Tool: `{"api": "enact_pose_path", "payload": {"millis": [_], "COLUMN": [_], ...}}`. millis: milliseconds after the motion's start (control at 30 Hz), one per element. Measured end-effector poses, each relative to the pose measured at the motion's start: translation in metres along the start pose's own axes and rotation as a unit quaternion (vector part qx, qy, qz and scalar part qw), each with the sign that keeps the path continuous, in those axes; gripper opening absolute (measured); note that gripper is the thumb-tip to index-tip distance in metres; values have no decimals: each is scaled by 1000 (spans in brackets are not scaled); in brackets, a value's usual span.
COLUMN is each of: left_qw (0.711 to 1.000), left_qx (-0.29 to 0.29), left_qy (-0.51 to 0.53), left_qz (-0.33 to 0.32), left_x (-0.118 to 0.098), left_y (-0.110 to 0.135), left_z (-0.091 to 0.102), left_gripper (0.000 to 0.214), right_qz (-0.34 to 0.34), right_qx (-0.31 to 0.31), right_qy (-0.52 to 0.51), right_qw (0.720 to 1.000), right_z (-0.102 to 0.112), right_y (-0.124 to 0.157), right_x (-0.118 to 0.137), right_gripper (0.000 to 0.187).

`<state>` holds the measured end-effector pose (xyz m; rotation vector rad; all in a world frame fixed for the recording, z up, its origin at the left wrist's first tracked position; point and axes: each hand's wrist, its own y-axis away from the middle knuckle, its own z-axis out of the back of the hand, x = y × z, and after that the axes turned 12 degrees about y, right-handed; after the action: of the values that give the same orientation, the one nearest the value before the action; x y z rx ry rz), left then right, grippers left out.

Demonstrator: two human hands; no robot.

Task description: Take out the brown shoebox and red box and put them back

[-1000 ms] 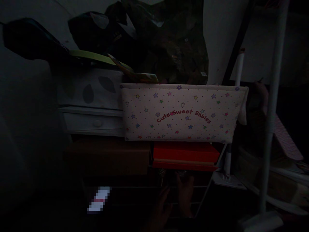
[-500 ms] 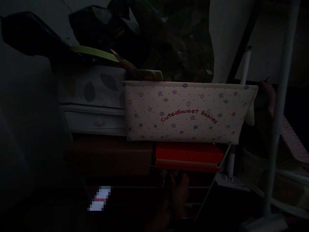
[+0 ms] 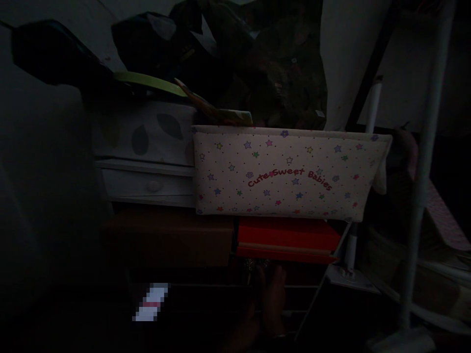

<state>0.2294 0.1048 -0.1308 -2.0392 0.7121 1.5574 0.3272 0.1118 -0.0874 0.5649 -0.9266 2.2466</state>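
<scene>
Low in the dim view, my right hand [image 3: 273,299] reaches up at a dark rack [image 3: 191,285], its thumb and fingers curled about one of two glittery heeled shoes [image 3: 248,267]. The shoes are small and dark here, just under a red box [image 3: 287,235]; the hand covers part of them. My left hand [image 3: 245,324] is lower and a little to the left, close to the right wrist. Deep shadow hides its fingers and anything they may touch.
A brown box [image 3: 169,240] sits beside the red one. Above are a star-patterned fabric bin [image 3: 257,162], a white drawer [image 3: 121,184] and dark bags [image 3: 272,68]. A pale pole [image 3: 423,162] stands at the right, near a mop-like base [image 3: 353,277].
The view has shifted slightly, so the bin and bags appear a little lower and further right. My hands stay at the glittery shoes with almost no visible movement.
</scene>
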Motion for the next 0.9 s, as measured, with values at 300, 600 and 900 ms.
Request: {"api": "enact_pose_path", "payload": {"millis": [300, 600, 900], "left_qw": [999, 990, 982], "left_qx": [0, -63, -160], "left_qy": [-50, -118, -68], "left_qz": [-17, 39, 80], "left_x": [-4, -29, -36], "left_y": [3, 34, 66], "left_z": [2, 12, 56], "left_gripper": [67, 47, 58], "right_qz": [-2, -55, -120], "right_qx": [70, 36, 258], "right_qy": [-28, -154, -260], "right_qw": [997, 986, 923], "right_z": [9, 29, 39], "right_y": [3, 13, 60], "right_x": [-4, -16, -22], "right_gripper": [48, 60, 50]}}
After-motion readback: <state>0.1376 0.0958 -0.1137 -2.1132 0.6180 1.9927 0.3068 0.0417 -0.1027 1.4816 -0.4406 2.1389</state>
